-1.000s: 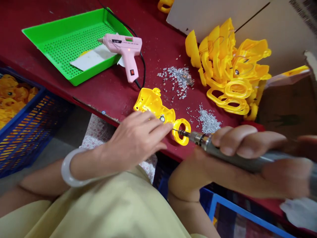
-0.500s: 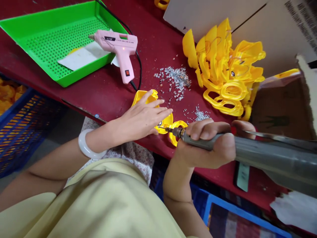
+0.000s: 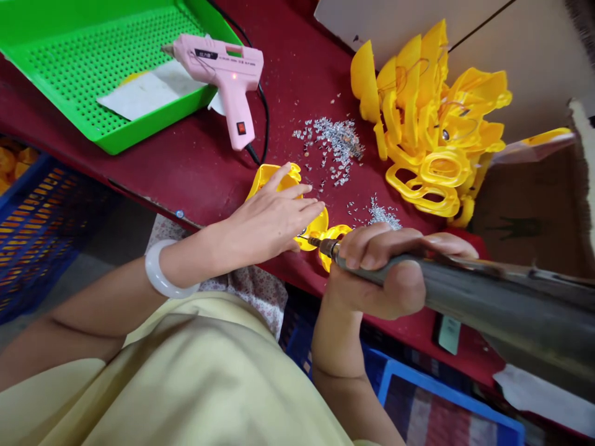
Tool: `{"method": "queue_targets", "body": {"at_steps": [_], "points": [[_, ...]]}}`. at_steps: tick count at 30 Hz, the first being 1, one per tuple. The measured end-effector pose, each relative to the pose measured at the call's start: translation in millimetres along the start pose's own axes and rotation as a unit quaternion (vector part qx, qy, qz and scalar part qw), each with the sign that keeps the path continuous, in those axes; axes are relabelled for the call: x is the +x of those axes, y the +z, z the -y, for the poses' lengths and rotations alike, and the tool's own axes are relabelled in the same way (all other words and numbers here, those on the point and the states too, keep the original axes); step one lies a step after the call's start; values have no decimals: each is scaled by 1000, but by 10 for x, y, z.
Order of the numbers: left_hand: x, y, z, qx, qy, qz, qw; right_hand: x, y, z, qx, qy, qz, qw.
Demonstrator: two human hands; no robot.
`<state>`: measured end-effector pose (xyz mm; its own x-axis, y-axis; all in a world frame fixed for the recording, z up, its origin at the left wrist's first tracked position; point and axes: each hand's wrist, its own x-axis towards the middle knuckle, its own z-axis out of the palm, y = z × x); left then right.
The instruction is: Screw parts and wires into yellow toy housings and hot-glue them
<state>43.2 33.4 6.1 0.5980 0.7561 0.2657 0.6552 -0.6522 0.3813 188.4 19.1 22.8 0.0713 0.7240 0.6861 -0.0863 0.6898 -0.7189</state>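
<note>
Head view, looking down past a pale yellow top (image 3: 186,378) and a floral cloth (image 3: 246,291) on the lap. A white bangle (image 3: 158,270) circles the left wrist. The left hand (image 3: 274,222) lies open with its fingers spread, pressing down on a yellow plastic piece (image 3: 274,178) at the bench edge. The right hand (image 3: 376,266) is closed around the grey barrel of a rotary engraving tool (image 3: 488,303), which fills the right of the frame, close to the camera. The tool's thin bit (image 3: 309,239) points at the yellow piece, just beside the left hand's fingertips, and the piece's yellow ring (image 3: 334,238) sits just below the tool's chuck.

Below the bench, at the lower right, is a blue crate (image 3: 418,396); another at the left (image 3: 41,248) holds yellow parts. A pale green card (image 3: 449,333) and a white sheet (image 3: 534,390) lie on the dark red bench (image 3: 186,161).

Farther along are scattered silvery rhinestones (image 3: 339,142) and a smaller heap (image 3: 383,214). A pink hot glue gun (image 3: 227,80), its black cord (image 3: 264,118) trailing, rests against a green perforated tray (image 3: 93,80) holding white paper (image 3: 144,93). Its black label has tiny lettering, too small to read. Beyond, a heap of yellow plastic parts (image 3: 427,124) leans against a cardboard box (image 3: 525,204).
</note>
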Motion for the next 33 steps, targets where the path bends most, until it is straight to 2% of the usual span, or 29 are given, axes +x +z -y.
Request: {"method": "queue_targets", "body": {"at_steps": [3, 7, 12, 14, 16, 20, 24, 26, 31, 33], "points": [[-1, 28, 12, -3, 6, -17, 1000, 3, -12, -29, 8, 11, 19, 1000], [-17, 36, 4, 0, 14, -27, 1000, 16, -7, -90, -49, -15, 26, 998], [-38, 43, -4, 15, 25, -37, 999, 6, 69, -106, 6, -15, 22, 1000], [-45, 58, 17, 23, 32, -38, 998, 28, 90, -65, 9, 3, 13, 1000], [-55, 72, 47, 39, 43, -32, 998, 76, 60, 19, 3, 7, -25, 1000], [-103, 76, 83, 87, 87, -16, 992, 191, -224, 253, -5, -33, -126, 991], [-204, 38, 44, 138, 110, -64, 982, 178, -630, 391, -62, -61, -231, 969], [-267, 11, 17, 155, 113, -87, 978, 109, -784, 392, -122, -51, -283, 950], [-391, -38, -9, 120, 84, -129, 981, -119, -1065, 291, -247, 28, -335, 909], [-400, -52, -16, 97, 45, -147, 983, -188, -1172, 271, -276, 29, -341, 898]]}}
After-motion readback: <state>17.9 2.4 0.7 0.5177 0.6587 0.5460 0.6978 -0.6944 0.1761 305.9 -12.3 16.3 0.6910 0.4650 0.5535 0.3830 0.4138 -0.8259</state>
